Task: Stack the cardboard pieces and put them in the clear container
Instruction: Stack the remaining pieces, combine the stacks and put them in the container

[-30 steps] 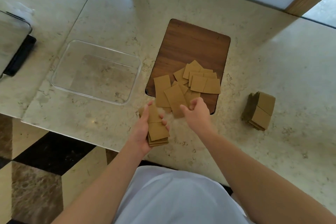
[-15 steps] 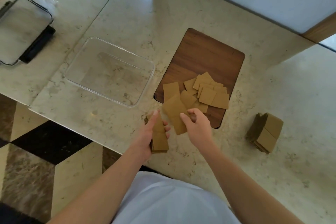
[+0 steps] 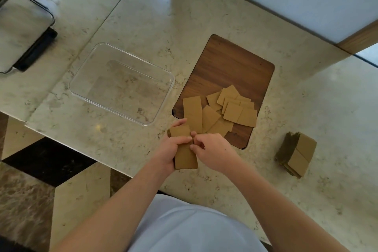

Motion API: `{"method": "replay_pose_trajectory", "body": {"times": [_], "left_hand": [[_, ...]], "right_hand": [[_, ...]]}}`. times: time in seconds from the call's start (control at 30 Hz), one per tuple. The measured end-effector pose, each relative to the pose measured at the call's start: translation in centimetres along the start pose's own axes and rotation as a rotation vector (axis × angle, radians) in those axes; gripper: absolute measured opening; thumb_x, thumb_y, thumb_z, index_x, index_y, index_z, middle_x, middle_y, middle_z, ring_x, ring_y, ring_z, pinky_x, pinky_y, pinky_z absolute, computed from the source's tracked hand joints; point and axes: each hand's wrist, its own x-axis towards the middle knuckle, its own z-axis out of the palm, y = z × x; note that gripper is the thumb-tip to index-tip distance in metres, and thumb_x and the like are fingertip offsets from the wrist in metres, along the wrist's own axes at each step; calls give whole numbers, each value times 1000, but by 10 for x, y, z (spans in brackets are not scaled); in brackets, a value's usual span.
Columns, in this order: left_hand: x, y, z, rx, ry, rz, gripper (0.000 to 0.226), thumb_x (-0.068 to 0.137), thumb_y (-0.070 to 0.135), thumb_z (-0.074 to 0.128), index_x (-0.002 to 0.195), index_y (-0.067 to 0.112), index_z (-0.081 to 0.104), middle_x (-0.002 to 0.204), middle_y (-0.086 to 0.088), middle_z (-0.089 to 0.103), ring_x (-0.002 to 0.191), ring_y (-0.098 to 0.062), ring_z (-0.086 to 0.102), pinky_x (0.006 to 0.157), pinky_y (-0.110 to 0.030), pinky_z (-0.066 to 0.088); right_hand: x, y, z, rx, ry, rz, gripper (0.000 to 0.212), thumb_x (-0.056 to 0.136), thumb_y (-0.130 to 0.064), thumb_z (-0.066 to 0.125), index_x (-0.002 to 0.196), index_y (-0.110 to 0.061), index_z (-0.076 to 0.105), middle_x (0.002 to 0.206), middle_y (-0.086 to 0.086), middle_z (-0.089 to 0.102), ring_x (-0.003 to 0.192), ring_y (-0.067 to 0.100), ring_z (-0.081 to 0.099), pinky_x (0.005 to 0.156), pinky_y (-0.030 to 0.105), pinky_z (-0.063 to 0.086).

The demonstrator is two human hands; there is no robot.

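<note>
My left hand (image 3: 170, 150) grips a stack of brown cardboard pieces (image 3: 185, 156) just in front of the wooden board (image 3: 229, 67). My right hand (image 3: 212, 152) meets the stack from the right, its fingertips pinching the top piece at the stack's right edge. Several loose cardboard pieces (image 3: 223, 111) lie fanned out on the near end of the board. The clear container (image 3: 122, 83) stands left of the board with nothing in it.
A second stack of cardboard pieces (image 3: 295, 154) sits on the marble counter to the right. A clear lid with a black clip (image 3: 24, 32) lies at the far left. The counter's front edge runs just below my hands, with patterned floor beyond.
My right hand carried one piece from the loose pile onto the stack in my left hand. The view shifted, so everything sits further right and lower in frame.
</note>
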Motion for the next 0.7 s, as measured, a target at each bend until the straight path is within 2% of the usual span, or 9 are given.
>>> {"method": "replay_pose_trajectory", "body": {"times": [0.07,0.13,0.2,0.23,0.3,0.37,0.43,0.57,0.7], "left_hand": [[3,1,1,-39,8,13,48,88,-16,58,105,25,74,90,-17,72,72,-27,71,66,-40,62],[4,4,1,-108,0,28,37,89,-12,60,97,22,71,87,-16,68,67,-26,66,63,-41,61],[6,11,1,-168,-14,13,17,91,5,72,97,19,68,87,-15,66,67,-26,64,63,-40,59],[5,15,0,-194,-21,-8,15,88,19,79,98,18,67,88,-14,65,67,-24,63,62,-38,59],[4,20,-2,-232,-45,-63,36,82,46,81,99,17,68,88,-13,65,69,-23,61,60,-35,57],[2,21,-7,-315,-79,-75,46,88,57,68,104,14,69,92,-16,63,74,-26,61,61,-35,55],[0,18,-10,-362,-103,-100,51,92,57,61,114,12,67,97,-19,63,80,-30,60,67,-37,53],[-3,15,-10,-339,-144,-108,46,91,44,64,125,12,66,105,-24,65,87,-37,62,76,-44,52],[-3,15,-14,-293,-116,-83,50,88,39,66,129,11,65,108,-25,65,89,-38,63,76,-46,52]], "right_hand": [[2,2,-2,29,6,30,29,99,-38,62,83,-14,66,82,-1,69,71,18,58,51,24,32],[3,5,-5,156,148,74,28,94,-43,68,81,-19,69,73,-7,64,68,14,58,53,25,39],[11,6,-6,297,369,118,20,93,-40,69,84,-23,66,78,-10,63,71,8,59,61,25,45],[18,5,-6,367,456,160,16,94,-38,68,89,-23,64,84,-10,63,77,6,59,66,25,45],[37,2,-3,439,535,266,18,94,-39,67,100,-24,59,100,-7,60,90,10,57,73,25,43],[56,-2,4,397,539,345,30,92,-43,70,110,-23,58,113,-3,56,104,16,53,85,32,44],[70,-5,11,317,556,414,43,87,-47,74,118,-22,58,122,-1,54,115,22,48,97,41,38],[81,-6,20,239,532,481,63,80,-51,79,130,-21,54,130,2,55,125,26,45,101,45,33],[88,-3,18,202,521,451,56,77,-49,82,118,-20,56,120,1,57,119,26,49,98,43,32]]}}
